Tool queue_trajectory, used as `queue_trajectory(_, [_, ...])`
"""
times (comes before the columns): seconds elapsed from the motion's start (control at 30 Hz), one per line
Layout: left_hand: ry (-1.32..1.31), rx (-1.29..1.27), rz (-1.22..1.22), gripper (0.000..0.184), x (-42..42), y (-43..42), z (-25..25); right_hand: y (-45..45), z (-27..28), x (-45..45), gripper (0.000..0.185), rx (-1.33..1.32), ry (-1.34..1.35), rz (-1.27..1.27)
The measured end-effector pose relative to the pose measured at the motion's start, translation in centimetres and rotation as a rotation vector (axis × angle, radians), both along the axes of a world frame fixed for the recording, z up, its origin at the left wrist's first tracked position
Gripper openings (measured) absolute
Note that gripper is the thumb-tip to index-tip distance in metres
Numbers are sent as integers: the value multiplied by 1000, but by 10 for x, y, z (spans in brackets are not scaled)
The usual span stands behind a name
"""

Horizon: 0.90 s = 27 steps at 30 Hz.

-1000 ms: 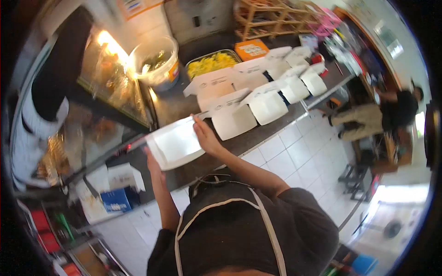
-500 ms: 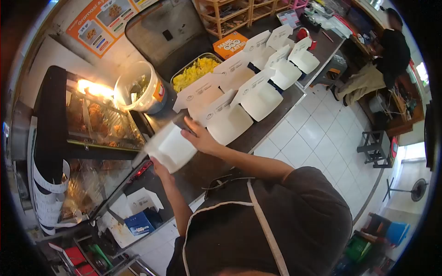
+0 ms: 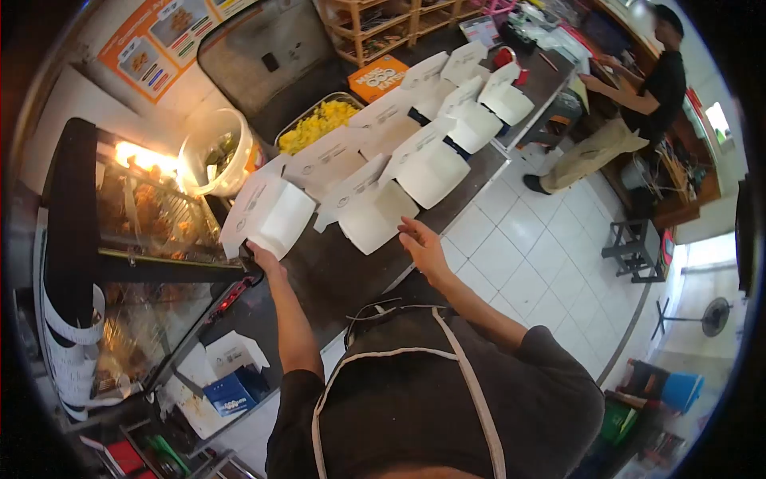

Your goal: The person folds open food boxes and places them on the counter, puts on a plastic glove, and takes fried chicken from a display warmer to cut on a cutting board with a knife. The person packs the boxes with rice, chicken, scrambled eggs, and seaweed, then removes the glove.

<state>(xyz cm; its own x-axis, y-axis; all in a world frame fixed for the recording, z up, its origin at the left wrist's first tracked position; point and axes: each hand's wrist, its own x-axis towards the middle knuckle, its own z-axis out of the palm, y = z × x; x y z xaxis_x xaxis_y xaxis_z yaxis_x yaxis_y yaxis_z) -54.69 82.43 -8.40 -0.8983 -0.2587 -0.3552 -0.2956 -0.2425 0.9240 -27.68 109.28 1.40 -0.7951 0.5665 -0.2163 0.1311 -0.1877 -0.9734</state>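
At the left end of the dark counter, my left hand (image 3: 267,260) is closed on the near corner of a white cardboard takeaway box (image 3: 279,215), whose lid flap stands open to the left. Some of its fingers are hidden by the cardboard. My right hand (image 3: 424,249) is held beside the near edge of another white box (image 3: 379,217), fingers apart and nothing in them. Whether its fingertips touch that box I cannot tell. More open white boxes (image 3: 433,172) stand in two rows running toward the far right.
Behind the boxes are a tray of yellow food (image 3: 319,126), an orange box (image 3: 378,77) and a white bucket (image 3: 214,152). A lit glass display case (image 3: 159,207) is at left. A blue carton (image 3: 231,391) sits near the front. At right, a person (image 3: 658,96) stands beyond the tiled floor.
The box that both hands held has come down at the left end of the row. My right hand has let go and moved right; my left hand stays at its corner.
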Motion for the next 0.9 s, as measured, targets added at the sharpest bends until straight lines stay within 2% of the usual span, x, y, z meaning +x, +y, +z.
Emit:
queue_trajectory(0.17, [7, -94, -52, 74, -17, -17, -39, -2, 1, 15, 43, 12, -35, -11])
queue_trajectory(0.23, [3, -106, -48, 75, -27, -25, -57, -2, -7, 18, 42, 115, -2, -6])
queue_trajectory(0.4, [3, -91, 1, 75, -37, -28, -62, -6, 4, 32, 38, 127, -60, 9])
queue_trajectory(0.47, [56, 72, -20, 72, -35, -25, -50, -9, 2, 36, 37, 106, -96, 44])
queue_trajectory(0.53, [55, -85, 34, 68, -26, -19, -23, -10, -13, 41, 35, 133, -43, 14])
queue_trajectory(0.6, [223, -88, 29, 66, -29, -17, -16, -15, -12, 37, 34, 114, -46, 36])
queue_trajectory(0.67, [315, -140, 38, 64, -31, -11, 17, -15, 7, 22, 33, 381, -33, 101])
queue_trajectory(0.73, [416, -365, 53, 62, -43, -16, 39, -11, 23, -4, 32, 386, 44, 172])
queue_trajectory(0.77, [404, -370, 72, 62, -45, -18, 54, -12, 45, -18, 31, 435, 51, 200])
queue_trajectory(0.83, [381, -685, 46, 60, -49, -23, 79, -9, 61, -41, 30, 482, 63, 258])
queue_trajectory(0.9, [346, -739, 68, 59, -61, -29, 61, -6, 64, -61, 29, 464, 180, 274])
